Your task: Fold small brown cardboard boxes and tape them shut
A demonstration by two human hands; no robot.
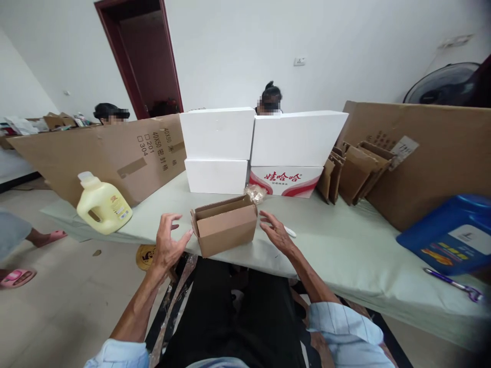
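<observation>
A small brown cardboard box (227,233) stands on the table near its front edge, its top flaps raised. To its left is my left hand (171,241), thumb and fingers apart, with the thumb tip close to the box's left end; whether it touches, I cannot tell. Off the box's right end, my right hand (276,232) is spread with nothing in it. Behind the box lies a crumpled clear plastic bundle (255,193). A white object (290,232), partly hidden, lies just beyond my right hand.
White cartons (217,134) are stacked at the back, between large cardboard sheets. A yellow detergent jug (103,204) stands at left. Folded cardboard pieces (355,171) lean at right. A blue jug (452,235) and a purple pen (448,280) lie near the right edge. Other people are beyond the cardboard.
</observation>
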